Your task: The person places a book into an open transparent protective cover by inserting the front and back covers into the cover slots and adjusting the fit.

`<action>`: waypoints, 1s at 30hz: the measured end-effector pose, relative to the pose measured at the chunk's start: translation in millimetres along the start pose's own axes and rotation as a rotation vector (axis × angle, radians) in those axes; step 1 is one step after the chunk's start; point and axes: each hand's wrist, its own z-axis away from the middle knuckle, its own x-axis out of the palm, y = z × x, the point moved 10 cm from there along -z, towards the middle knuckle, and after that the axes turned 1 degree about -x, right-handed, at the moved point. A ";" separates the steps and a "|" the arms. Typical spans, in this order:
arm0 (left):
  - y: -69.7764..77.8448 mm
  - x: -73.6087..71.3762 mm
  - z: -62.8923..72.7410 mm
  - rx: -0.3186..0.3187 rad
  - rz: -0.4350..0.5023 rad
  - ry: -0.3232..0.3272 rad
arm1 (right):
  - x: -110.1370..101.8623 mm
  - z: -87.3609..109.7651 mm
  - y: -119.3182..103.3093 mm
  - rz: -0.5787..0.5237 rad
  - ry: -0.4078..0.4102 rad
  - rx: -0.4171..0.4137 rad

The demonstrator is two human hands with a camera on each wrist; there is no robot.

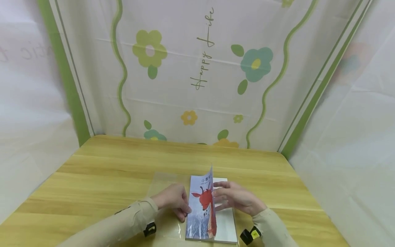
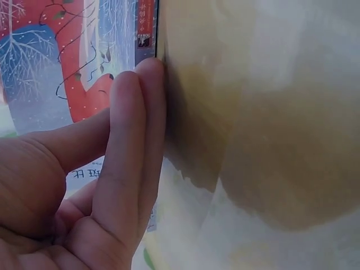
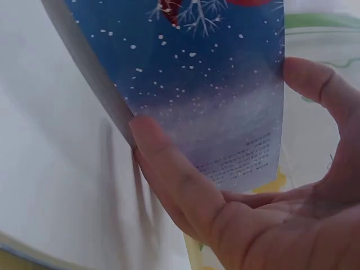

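Observation:
In the head view a picture book [image 1: 197, 206] lies near the table's front edge, a red deer on its blue, snowy cover. That cover is raised at its right side, showing a white page [image 1: 226, 223] beneath. My left hand [image 1: 176, 200] is at the book's left edge, thumb on the cover; in the left wrist view its fingers [image 2: 126, 129] lie straight along that edge. My right hand [image 1: 237, 197] holds the lifted side. In the right wrist view its thumb and fingers span a blue, snow-dotted flap [image 3: 197, 84] with small print.
A clear plastic sheet [image 1: 165, 178] lies on the wooden table [image 1: 108, 171], extending left from under the book. A flower-printed white cloth [image 1: 185, 103] hangs behind the table, and white cloth walls [image 1: 348, 137] flank both sides.

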 end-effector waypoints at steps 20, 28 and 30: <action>0.9 5.4 2.6 -0.008 -0.010 -0.148 | 12.5 -7.1 -7.8 0.270 0.175 -0.014; 16.8 -5.6 14.9 0.108 -0.017 -0.326 | 18.2 -7.4 -13.2 0.423 0.243 0.007; 21.5 -16.5 17.7 0.160 -0.029 -0.335 | 20.4 -8.4 -15.0 0.437 0.245 0.004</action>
